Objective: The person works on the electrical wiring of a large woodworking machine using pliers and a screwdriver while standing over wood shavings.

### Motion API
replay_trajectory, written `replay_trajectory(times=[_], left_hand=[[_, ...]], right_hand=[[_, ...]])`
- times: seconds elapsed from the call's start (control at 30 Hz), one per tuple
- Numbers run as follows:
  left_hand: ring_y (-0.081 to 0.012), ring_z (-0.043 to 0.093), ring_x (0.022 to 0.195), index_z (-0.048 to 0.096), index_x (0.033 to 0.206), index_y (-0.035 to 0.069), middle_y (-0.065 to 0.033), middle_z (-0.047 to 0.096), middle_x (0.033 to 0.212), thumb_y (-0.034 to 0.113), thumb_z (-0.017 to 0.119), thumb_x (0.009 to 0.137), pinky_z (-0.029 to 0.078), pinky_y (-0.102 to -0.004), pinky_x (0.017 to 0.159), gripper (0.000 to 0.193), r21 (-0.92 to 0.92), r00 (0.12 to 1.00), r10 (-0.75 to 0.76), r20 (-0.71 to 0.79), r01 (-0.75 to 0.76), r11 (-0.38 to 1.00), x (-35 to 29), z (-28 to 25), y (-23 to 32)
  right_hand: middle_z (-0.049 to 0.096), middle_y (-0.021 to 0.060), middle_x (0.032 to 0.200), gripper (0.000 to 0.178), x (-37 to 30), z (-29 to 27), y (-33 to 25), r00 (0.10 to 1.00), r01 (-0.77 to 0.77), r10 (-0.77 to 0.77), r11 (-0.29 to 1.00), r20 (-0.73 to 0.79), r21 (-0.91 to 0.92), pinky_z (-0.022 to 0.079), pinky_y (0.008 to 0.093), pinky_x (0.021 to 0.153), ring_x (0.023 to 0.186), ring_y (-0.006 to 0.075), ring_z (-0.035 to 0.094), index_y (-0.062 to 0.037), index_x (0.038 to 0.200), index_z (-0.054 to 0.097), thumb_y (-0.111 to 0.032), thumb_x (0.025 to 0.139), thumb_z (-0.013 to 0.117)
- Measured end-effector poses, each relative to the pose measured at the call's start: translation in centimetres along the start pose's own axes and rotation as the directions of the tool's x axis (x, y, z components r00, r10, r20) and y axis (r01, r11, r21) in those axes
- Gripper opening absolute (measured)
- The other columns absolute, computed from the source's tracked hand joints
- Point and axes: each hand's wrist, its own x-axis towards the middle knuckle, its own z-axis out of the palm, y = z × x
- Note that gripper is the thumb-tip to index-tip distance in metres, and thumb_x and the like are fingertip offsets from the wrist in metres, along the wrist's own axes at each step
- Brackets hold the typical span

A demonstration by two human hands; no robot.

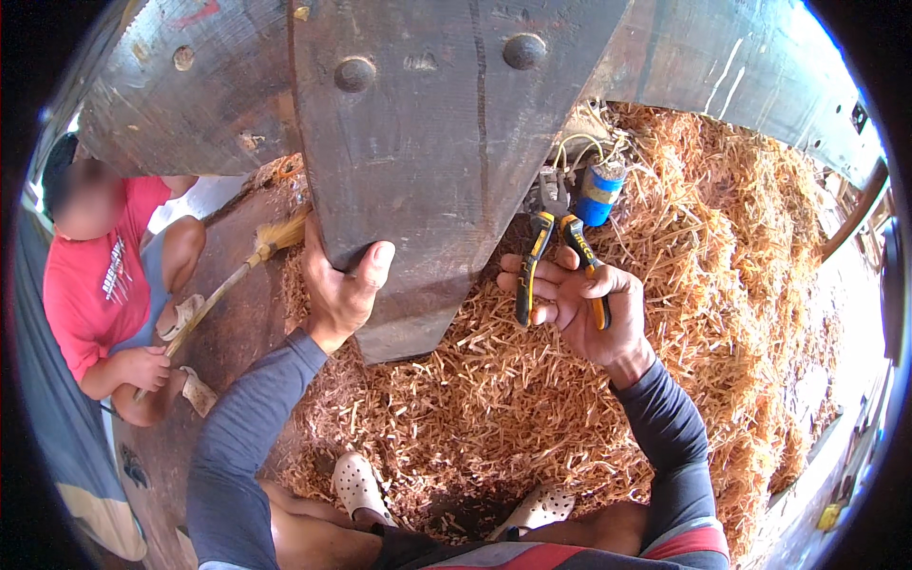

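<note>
My right hand (598, 313) holds a pair of pliers (545, 226) with black and yellow handles. The handles are spread apart across my fingers, and the jaws point away from me. Close by the jaws are a thin pale wire (581, 139) and a small blue cylindrical container (600, 195) with a lighter band. Whether the jaws touch the wire I cannot tell. With my left hand (334, 293) I grip the left edge of a large dark board (408, 171); the thumb lies on its face, and the fingers are mostly hidden behind it. Two round bolt heads stud the board.
Wood shavings (722, 313) cover the ground beneath and to the right. At the left a person in a red shirt (90, 294) crouches, holding a broom (242, 266). A wide dark curved surface (214, 85) spans the far side. My pale clogs (361, 486) stand in the shavings.
</note>
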Motion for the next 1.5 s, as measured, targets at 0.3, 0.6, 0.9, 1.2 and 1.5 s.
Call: replay_trajectory(times=[0.3, 0.6, 0.9, 1.2, 1.5], left_hand=[[-0.0106, 0.060, 0.070, 0.041, 0.125, -0.001, -0.0111, 0.061, 0.100, 0.027, 0.073, 0.087, 0.052, -0.0260, 0.060, 0.057, -0.050, 1.000, 0.002, 0.003, -0.002, 0.999, -0.1, 0.2, 0.2], [-0.0114, 0.060, 0.072, 0.042, 0.125, -0.002, -0.0113, 0.061, 0.100, 0.029, 0.072, 0.087, 0.053, -0.0266, 0.061, 0.058, -0.084, 1.000, -0.019, 0.010, 0.019, 0.996, -0.2, 0.1, -0.3], [-0.0157, 0.063, 0.084, 0.042, 0.129, -0.005, -0.0133, 0.062, 0.105, 0.031, 0.072, 0.085, 0.055, -0.0305, 0.073, 0.064, 0.009, 0.999, 0.033, -0.029, -0.032, 0.999, -0.1, 0.2, -0.2], [-0.0103, 0.060, 0.069, 0.036, 0.133, -0.005, -0.0118, 0.061, 0.100, 0.030, 0.071, 0.087, 0.054, -0.0255, 0.060, 0.067, -0.069, 0.998, -0.060, 0.032, 0.062, 0.996, -0.1, 0.1, 0.3], [-0.0113, 0.061, 0.067, 0.041, 0.124, -0.002, -0.0112, 0.061, 0.096, 0.027, 0.071, 0.087, 0.052, -0.0267, 0.058, 0.056, -0.079, 0.999, -0.049, 0.008, 0.050, 0.996, -0.2, 0.2, 0.5]], right_hand=[[0.045, 0.0381, 0.139, 0.022, -0.6, -0.1, -0.1, 1.000, -0.011, 0.011, 1.000, 0.005, -0.016, 0.058, 0.0525, 0.088, 0.127, 0.0511, 0.049, -0.0028, 0.098, 0.052, -0.004, 0.076, 0.050], [0.049, 0.0351, 0.138, 0.014, 0.2, 0.2, -0.3, 1.000, -0.004, 0.004, 1.000, -0.010, -0.028, 0.059, 0.0465, 0.084, 0.125, 0.0476, 0.053, -0.0058, 0.095, 0.051, -0.004, 0.081, 0.049], [0.055, 0.0326, 0.131, 0.012, 0.4, -0.8, -0.2, 1.000, 0.024, -0.024, 0.998, 0.004, -0.049, 0.059, 0.0443, 0.081, 0.120, 0.0458, 0.057, -0.0069, 0.094, 0.050, -0.004, 0.083, 0.050], [0.055, 0.0330, 0.131, 0.014, 0.6, -1.1, 0.1, 0.999, 0.032, -0.031, 0.998, 0.023, -0.046, 0.058, 0.0457, 0.083, 0.119, 0.0461, 0.058, -0.0074, 0.094, 0.049, -0.005, 0.080, 0.051], [0.049, 0.0372, 0.135, 0.021, -1.1, 0.0, 0.1, 0.997, -0.070, 0.070, 0.998, 0.024, -0.007, 0.058, 0.0539, 0.087, 0.125, 0.0515, 0.051, -0.0043, 0.096, 0.050, -0.003, 0.075, 0.050]])
